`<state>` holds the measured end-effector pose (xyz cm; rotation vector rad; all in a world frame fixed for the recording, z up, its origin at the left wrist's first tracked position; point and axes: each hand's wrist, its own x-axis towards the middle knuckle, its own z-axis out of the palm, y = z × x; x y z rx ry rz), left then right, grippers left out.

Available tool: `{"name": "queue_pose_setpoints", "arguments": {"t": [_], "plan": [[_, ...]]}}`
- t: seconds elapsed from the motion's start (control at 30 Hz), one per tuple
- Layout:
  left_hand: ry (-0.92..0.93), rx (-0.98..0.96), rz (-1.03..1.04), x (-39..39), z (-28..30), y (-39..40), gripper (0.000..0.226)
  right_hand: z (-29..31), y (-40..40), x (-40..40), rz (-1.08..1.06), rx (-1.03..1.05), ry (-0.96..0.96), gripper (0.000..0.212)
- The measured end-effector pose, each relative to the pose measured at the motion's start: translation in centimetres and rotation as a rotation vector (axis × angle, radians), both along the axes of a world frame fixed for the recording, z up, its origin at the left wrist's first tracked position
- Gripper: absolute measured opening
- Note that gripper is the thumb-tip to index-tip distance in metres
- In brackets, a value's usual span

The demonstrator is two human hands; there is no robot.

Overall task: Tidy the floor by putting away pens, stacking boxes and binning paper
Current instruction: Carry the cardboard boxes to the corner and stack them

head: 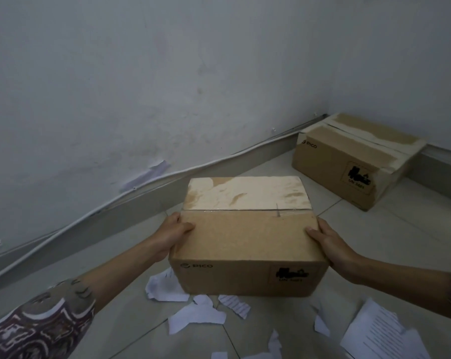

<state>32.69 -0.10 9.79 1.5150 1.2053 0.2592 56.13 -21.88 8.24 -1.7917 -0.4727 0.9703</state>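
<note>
- I see a box held between both hands, above the floor and its paper scraps.
- My left hand grips the box's left side, thumb lying on the top edge, fingers hidden behind it.
- My right hand grips the right side the same way, thumb on top.
- The box is taped shut; its far flap looks torn pale, and the front reads PICO.
- A second box sits on the floor in the corner, against the wall, well apart from the held one.
- A printed sheet lies at lower right.
- A cable runs along the skirting.
</note>
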Motion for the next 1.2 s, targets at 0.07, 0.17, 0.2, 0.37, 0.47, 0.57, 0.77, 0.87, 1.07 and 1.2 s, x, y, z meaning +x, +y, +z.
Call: {"name": "queue_pose_setpoints", "arguments": {"t": [0.07,0.17,0.2,0.37,0.47,0.57,0.77,0.87,1.07,1.2], "plan": [[-0.026,0.01,-0.014,0.5,0.2,0.5,0.032,0.3,0.1,0.2,-0.023,0.024,0.007,0.044],[-0.109,0.032,-0.041,2.2,1.5,0.7,0.027,1.0,-0.1,1.2,-0.076,0.047,0.008,0.043],[-0.129,0.043,-0.049,2.8,2.0,0.9,0.029,1.4,-0.2,1.7,-0.089,0.055,0.0,0.043],[-0.216,0.086,-0.118,7.6,5.6,2.3,0.032,4.7,-0.3,5.3,-0.17,0.134,-0.075,0.04],[-0.268,0.111,-0.159,11.1,8.1,2.7,0.031,7.2,-0.5,8.3,-0.218,0.174,-0.131,0.039],[-0.332,0.186,-0.195,15.6,10.6,2.6,0.035,10.0,-1.2,11.7,-0.301,0.198,-0.184,0.038],[-0.493,0.174,-0.24,24.0,13.8,1.8,0.007,12.8,-3.2,17.7,-0.435,0.25,-0.159,0.036],[-0.505,0.131,-0.307,27.9,13.8,1.2,0.023,12.8,-4.1,20.3,-0.507,0.253,-0.151,0.037],[-0.538,0.043,-0.473,31.8,11.5,1.8,0.082,12.9,-3.8,24.2,-0.607,0.238,-0.119,0.036],[-0.603,0.042,-0.654,32.3,9.2,2.8,0.114,13.3,-3.3,26.0,-0.742,0.255,-0.193,0.03]]}}
